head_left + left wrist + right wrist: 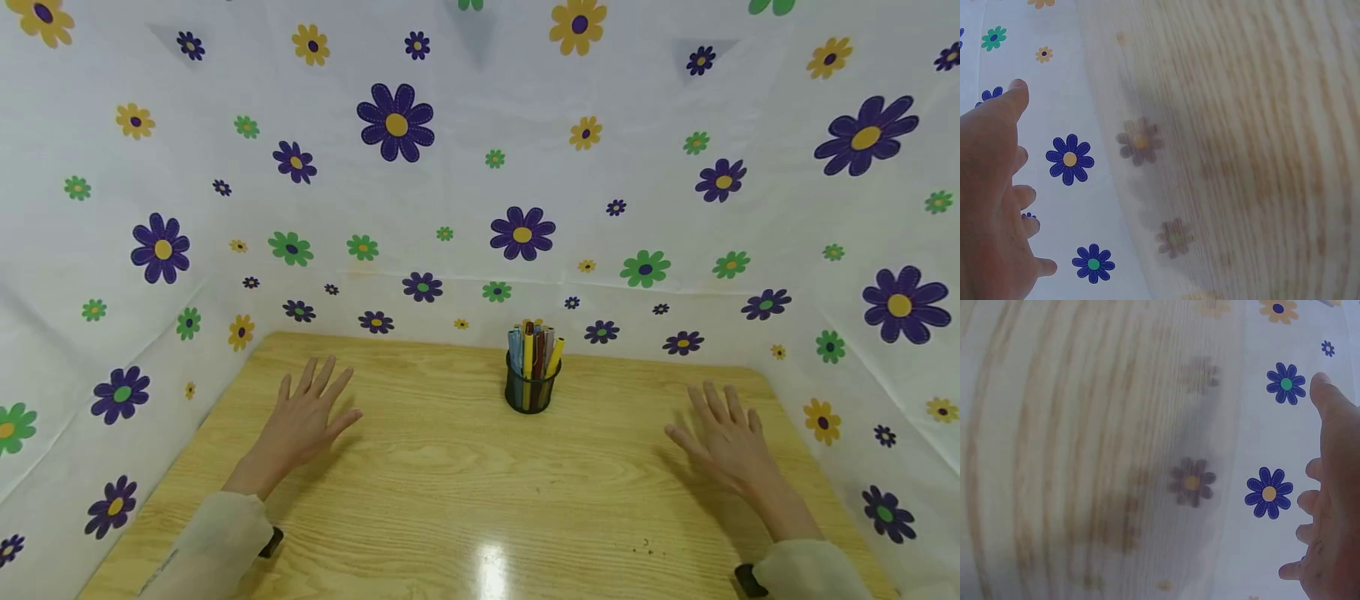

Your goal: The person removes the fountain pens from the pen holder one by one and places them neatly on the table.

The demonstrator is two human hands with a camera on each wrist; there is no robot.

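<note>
My left hand (306,421) is over the left part of the wooden table (450,492), fingers straight and spread, holding nothing. Over the right part, my right hand (727,442) has its fingers spread the same way, also with nothing in it. A black pen holder (529,395) full of pens and markers (528,354) stands upright near the back edge, between the two hands and apart from both. In the wrist views, the left hand (991,187) and right hand (1338,487) show extended fingers above the wood grain.
A white cloth with purple, yellow and green flowers (450,192) hangs behind the table and along both sides. Small dark specks (648,547) mark the tabletop at the front right. A bright light reflection (492,571) shows at the front middle.
</note>
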